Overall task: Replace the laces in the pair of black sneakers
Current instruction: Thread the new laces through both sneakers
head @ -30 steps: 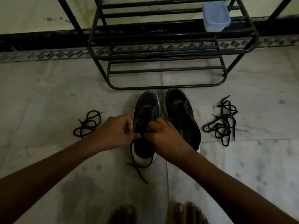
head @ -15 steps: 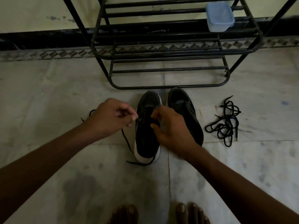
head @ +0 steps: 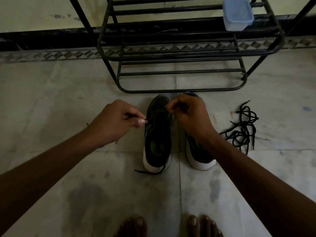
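Note:
Two black sneakers with white soles stand side by side on the floor, toes toward the rack. The left sneaker has a black lace partly threaded, one end trailing past its heel. My left hand pinches this lace at the shoe's left edge. My right hand pinches the lace above the front eyelets and hides most of the right sneaker. A tangled pile of black laces lies on the floor to the right.
A black metal shoe rack stands just beyond the sneakers, with a pale blue plastic box on its shelf. My bare feet are at the bottom edge. The floor is grey stone tile with a patterned border.
Both hands moved from the middle of the left sneaker up toward its toe and apart, drawing the lace out. The lace pile at the left is now hidden behind my left arm.

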